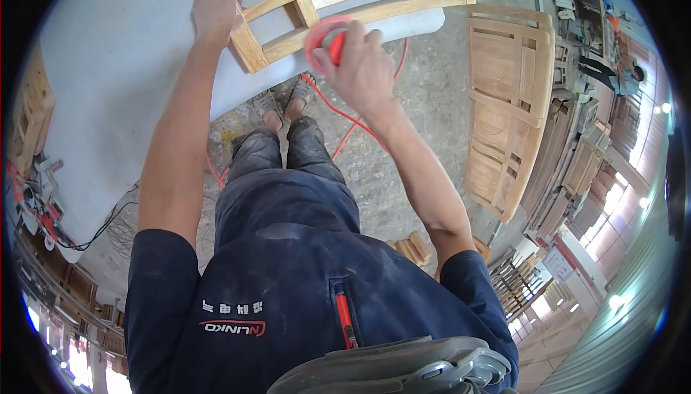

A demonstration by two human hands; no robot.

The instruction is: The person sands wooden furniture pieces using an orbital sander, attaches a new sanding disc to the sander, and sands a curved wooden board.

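A pale wooden panel frame [381,14] with rails and slats lies on the white-covered worktable [122,55] at the top of the view. My left hand [216,16] grips its left end, fingers closed over the wooden post. In my right hand [362,70] is a round red sander [332,39], slightly blurred, its disc against the near edge of the frame's lower rail. The palm and fingers wrap over the sander's top and hide part of it. A red hose [338,111] runs below, between the table and my legs.
Similar wooden panels [507,106] stand at the right on the concrete floor [425,135]. Tools and black cables [65,239] sit at the left edge. Another person [615,77] is far off at right, near stacked boards [568,156]. Wood pieces [412,248] lie beside me.
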